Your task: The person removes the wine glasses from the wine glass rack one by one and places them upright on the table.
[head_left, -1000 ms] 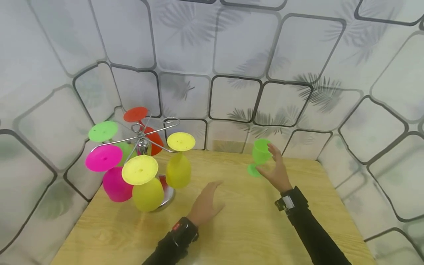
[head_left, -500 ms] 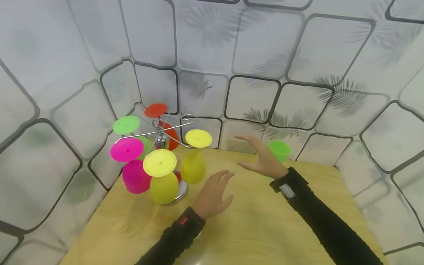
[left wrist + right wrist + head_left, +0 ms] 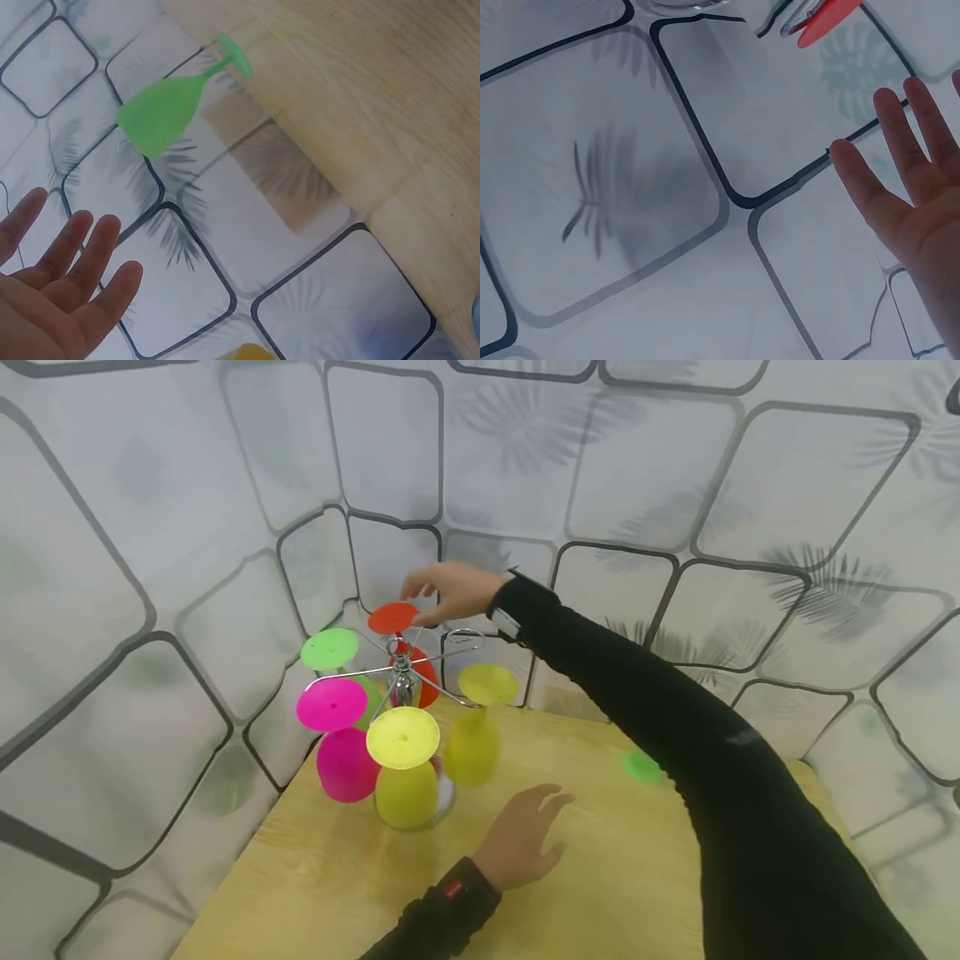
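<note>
Several plastic goblets hang upside down from a chrome rack [image 3: 405,681] on the left of the table. At the back is a red goblet [image 3: 393,618], its round base uppermost; my right hand [image 3: 459,589] is beside that base, fingers spread, nothing in its grasp. Whether the thumb touches the base I cannot tell. My left hand [image 3: 521,839] hovers over the table in front of the rack, fingers loosely spread and holding nothing. A green goblet [image 3: 163,112] stands upright at the back right; in the head view my right sleeve covers all but its base.
On the rack also hang a magenta goblet [image 3: 332,705], a green goblet [image 3: 330,648] and two yellow ones, the front yellow goblet [image 3: 403,737] being nearest. One wire loop [image 3: 465,639] at the back right bears no goblet. Patterned walls [image 3: 637,460] enclose the wooden table [image 3: 600,877].
My right hand has left the green goblet and swung left and up to the red goblet at the rack's back. The left hand stays low. The head view has turned left.
</note>
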### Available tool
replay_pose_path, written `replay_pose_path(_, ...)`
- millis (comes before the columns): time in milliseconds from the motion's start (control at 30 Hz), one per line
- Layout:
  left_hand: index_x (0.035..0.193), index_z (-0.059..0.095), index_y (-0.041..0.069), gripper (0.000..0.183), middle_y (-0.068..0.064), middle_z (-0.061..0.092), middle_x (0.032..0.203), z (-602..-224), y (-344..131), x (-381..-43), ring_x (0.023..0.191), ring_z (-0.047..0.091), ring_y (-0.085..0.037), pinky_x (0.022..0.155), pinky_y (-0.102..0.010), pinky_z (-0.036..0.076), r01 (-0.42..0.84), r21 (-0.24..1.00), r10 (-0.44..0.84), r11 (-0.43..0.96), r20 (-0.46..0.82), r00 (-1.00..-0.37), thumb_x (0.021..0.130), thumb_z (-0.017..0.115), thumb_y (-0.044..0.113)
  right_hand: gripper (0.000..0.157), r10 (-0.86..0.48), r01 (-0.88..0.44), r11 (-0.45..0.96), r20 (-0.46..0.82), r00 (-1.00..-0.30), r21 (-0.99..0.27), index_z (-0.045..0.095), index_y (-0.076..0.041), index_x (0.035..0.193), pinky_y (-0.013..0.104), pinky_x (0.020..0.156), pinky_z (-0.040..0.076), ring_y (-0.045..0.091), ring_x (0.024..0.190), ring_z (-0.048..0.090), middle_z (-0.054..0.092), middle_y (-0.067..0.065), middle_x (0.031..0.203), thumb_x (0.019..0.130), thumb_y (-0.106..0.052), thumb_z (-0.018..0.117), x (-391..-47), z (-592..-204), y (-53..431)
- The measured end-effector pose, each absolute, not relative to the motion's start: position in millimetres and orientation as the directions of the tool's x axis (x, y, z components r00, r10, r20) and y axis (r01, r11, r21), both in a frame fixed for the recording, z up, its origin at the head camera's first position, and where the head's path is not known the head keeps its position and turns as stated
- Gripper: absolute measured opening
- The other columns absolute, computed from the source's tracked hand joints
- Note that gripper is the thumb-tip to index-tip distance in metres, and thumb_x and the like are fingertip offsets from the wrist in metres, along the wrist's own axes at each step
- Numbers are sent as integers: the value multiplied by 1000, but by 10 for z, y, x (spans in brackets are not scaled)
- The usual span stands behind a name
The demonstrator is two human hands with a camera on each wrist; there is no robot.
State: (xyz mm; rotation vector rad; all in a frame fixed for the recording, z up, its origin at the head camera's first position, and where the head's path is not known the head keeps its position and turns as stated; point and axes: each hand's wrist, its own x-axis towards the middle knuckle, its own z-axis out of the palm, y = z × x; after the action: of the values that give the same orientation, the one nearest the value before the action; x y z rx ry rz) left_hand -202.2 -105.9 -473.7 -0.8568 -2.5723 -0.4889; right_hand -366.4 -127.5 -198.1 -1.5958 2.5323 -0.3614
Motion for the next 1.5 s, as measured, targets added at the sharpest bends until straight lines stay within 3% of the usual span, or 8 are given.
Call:
replay_pose_path(200,130,47,16,58,-7,53,129,-4795,-1018,-1874,114,56,-21,97,-35,47,618,193,474,762,484,-735,78,70,31,47,-862,-840,506,-89,-499,-194,51,-11,131,36,105,39,25,127,43,49,12,138,88,-25,63,-3830,-2088,-1732)
replay_pose_path(433,129,47,18,58,-5,52,128,-4805,-1007,-1774,115,55,-19,98,-34,47,601,197,465,775,466,-753,79,70,32,63,-820,-824,560,-199,-536,-85,42,-11,138,36,112,33,25,131,38,41,9,145,84,-28,68,-3946,-2304,-1854)
replay_pose_path(733,129,48,16,58,-6,53,127,-4842,-980,-1741,115,54,-19,98,-34,46,616,194,471,763,485,-737,78,71,31,61,-814,-810,573,-197,-546,-122,40,-13,138,33,103,39,23,117,44,48,9,136,85,-27,67,-3916,-2335,-1798)
replay_pose_path(1267,130,47,15,58,-7,52,128,-4806,-1001,-1759,115,55,-21,98,-35,47,620,209,473,756,480,-739,79,70,31,60,-788,-778,614,-164,-594,-135,39,-12,137,35,99,43,24,111,46,50,11,132,85,-26,66,-3887,-2062,-1606)
replay_pose_path(1500,130,47,16,58,-6,52,128,-4780,-991,-1787,114,55,-21,98,-35,47,615,217,473,758,466,-748,79,71,31,60,-817,-799,573,-203,-540,-181,41,-14,136,31,94,46,23,111,49,52,13,129,84,-28,67,-3818,-1952,-1605)
